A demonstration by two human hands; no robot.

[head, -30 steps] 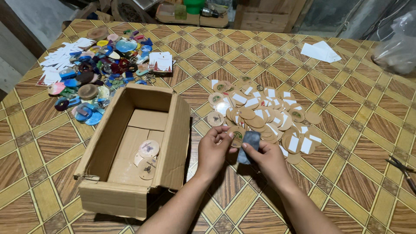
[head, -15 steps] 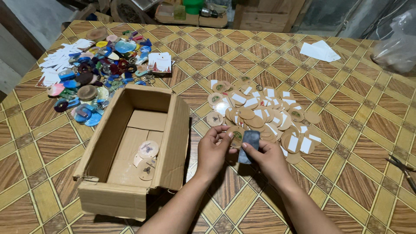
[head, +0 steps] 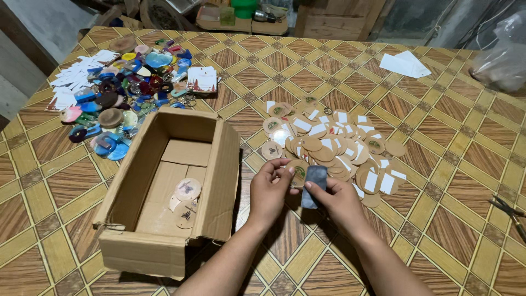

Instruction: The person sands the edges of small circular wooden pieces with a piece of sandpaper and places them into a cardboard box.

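Dark grey card (head: pixel 314 185), small and oblong, at lower centre of the frame, held upright between both hands. Right hand (head: pixel 341 201) pinches its lower right edge, thumb on the face. Left hand (head: pixel 270 189) is curled, fingertips (head: pixel 289 171) at the card's upper left edge, also touching a round tan disc (head: pixel 299 172) just behind it.

Directly above the hands: a loose pile of discs and white slips (head: pixel 334 143), overlapping, on the patterned table (head: pixel 449 137).

Left of the hands: open cardboard box (head: pixel 219 181), a few discs (head: pixel 187 198) lying flat on its floor.

Upper left of frame: heap of coloured pieces (head: pixel 118 101) with white tags beside it. Upper right: folded white paper (head: pixel 404 64); clear plastic bag (head: pixel 501 57) at the right edge.
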